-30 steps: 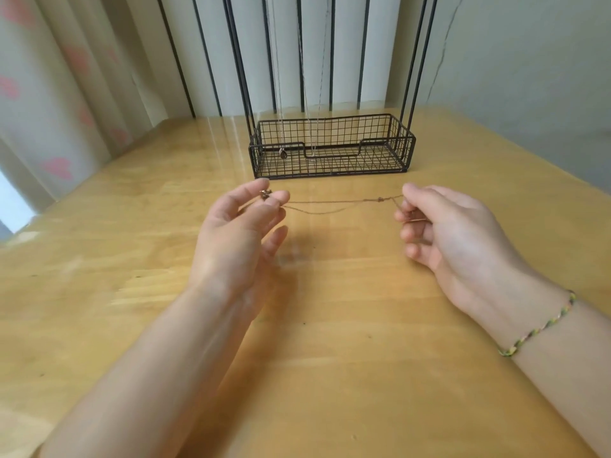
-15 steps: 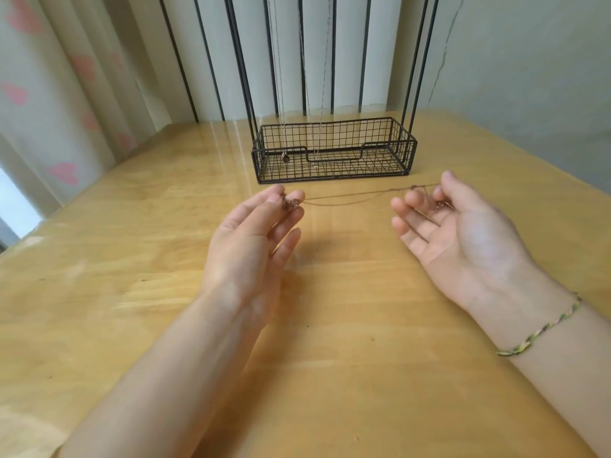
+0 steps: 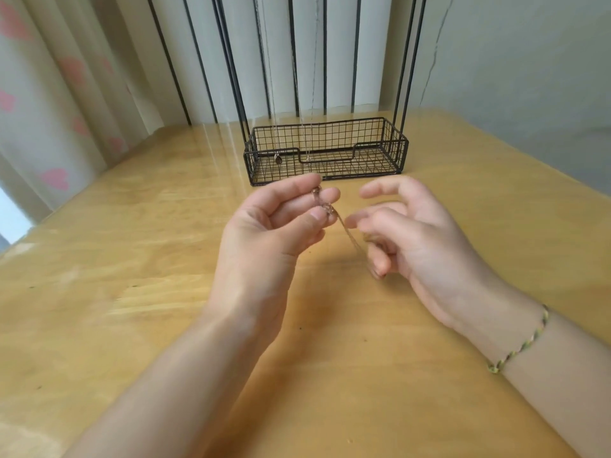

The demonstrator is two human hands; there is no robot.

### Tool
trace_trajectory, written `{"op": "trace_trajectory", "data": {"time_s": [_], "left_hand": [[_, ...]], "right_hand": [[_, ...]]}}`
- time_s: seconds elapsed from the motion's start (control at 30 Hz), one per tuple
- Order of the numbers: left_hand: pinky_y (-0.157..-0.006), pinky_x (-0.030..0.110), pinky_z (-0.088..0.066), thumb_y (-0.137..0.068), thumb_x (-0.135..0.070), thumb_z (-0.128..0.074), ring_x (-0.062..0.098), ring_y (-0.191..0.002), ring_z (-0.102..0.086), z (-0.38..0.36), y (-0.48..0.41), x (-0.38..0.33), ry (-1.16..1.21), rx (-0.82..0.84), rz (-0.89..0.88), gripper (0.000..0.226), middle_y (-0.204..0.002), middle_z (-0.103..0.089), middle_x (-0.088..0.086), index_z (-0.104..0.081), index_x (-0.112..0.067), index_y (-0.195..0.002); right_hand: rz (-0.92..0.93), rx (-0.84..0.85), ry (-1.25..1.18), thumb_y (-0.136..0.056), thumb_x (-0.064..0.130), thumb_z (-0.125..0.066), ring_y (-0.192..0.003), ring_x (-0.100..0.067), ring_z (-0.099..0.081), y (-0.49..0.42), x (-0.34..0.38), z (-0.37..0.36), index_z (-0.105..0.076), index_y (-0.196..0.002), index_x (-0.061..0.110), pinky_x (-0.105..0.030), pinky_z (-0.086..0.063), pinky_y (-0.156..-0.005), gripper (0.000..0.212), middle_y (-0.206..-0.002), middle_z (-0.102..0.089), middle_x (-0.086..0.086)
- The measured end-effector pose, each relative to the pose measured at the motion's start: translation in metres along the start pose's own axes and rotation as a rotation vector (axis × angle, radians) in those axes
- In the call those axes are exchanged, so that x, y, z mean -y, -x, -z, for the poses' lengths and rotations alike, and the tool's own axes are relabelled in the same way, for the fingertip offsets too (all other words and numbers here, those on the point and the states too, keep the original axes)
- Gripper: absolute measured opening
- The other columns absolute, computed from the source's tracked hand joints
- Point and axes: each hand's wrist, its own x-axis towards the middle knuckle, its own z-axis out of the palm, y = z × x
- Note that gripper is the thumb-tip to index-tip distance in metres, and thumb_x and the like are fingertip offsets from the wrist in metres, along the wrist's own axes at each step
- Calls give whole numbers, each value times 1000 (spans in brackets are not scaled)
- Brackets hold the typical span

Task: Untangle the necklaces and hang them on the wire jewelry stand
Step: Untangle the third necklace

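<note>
You have one necklace (image 3: 347,231) in work, a thin brownish chain held above the middle of the wooden table (image 3: 132,259), in front of the stand. Your left hand (image 3: 271,233) pinches its upper end, where the clasp seems to be, between the thumb and the first two fingers; the other fingers are bent behind them. From there the chain runs down and to the right in an almost straight line to your right hand (image 3: 423,239). On this hand the thumb and the index finger are stretched out and apart and touch nothing, and the lower fingers are curled where the chain ends. The picture is blurred there, so I cannot tell if they really grip it.

The one wire jewelry stand (image 3: 325,150) is at the far edge of the table, near its middle: a black mesh basket with thin black rods going up at both ends. Two hung necklaces (image 3: 305,150) already come down into the left half of the basket; one carries a small dark pendant (image 3: 277,158).

One braided bracelet (image 3: 519,342) is on your right wrist. Beyond the left edge hangs a curtain (image 3: 53,178) with pink hearts.
</note>
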Motion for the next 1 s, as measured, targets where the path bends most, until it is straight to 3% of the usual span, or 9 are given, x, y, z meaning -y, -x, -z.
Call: {"op": "trace_trajectory", "data": {"time_s": [0.07,0.2,0.33,0.63,0.77,1.0], "left_hand": [[-72,21,-51,-80,4,-62,11,-79,-67,-1,1,0,-30,35,-8,31,-96,-75,3,-64,-14,-105],[-69,17,-49,-81,8,-61,9,-84,-67,0,2,-1,-66,68,-16,36,-100,-74,1,-63,-14,-109],[-66,15,-47,-81,11,-60,19,-77,-56,-1,2,-1,-111,93,-30,41,-103,-73,-1,-63,-17,-111],[-70,18,-47,-78,15,-60,18,-76,-54,-2,2,3,-154,122,8,49,-106,-72,-3,-62,-19,-114],[-68,16,-47,-64,1,-63,14,-74,-54,0,0,4,-165,124,27,56,-107,-72,-6,-63,-21,-115],[-72,20,-45,-61,-2,-59,13,-75,-53,-1,0,5,-200,113,43,57,-107,-72,-8,-64,-23,-114]], "right_hand": [[-13,62,17,-86,9,-58,-40,-14,-36,2,1,-2,-59,-99,13,-27,-34,-45,14,-93,-66,-14],[-2,134,56,-88,12,-59,-38,-7,-33,5,3,-3,-64,-89,6,-23,-29,-41,8,-73,-67,-8],[52,91,74,-84,9,-64,-38,-2,-36,3,3,0,-65,-78,12,-19,-30,-41,8,-59,-60,1],[216,-31,154,-80,7,-67,-55,-3,-47,-1,2,3,-67,-71,12,-16,-40,-54,10,-64,-59,5],[263,-66,178,-78,5,-68,-65,-3,-50,-2,2,5,-67,-70,11,-14,-41,-64,10,-66,-61,9],[293,-177,337,-81,9,-66,-59,-2,-46,-4,1,7,-64,-70,16,-16,-37,-60,13,-66,-58,13]]}}
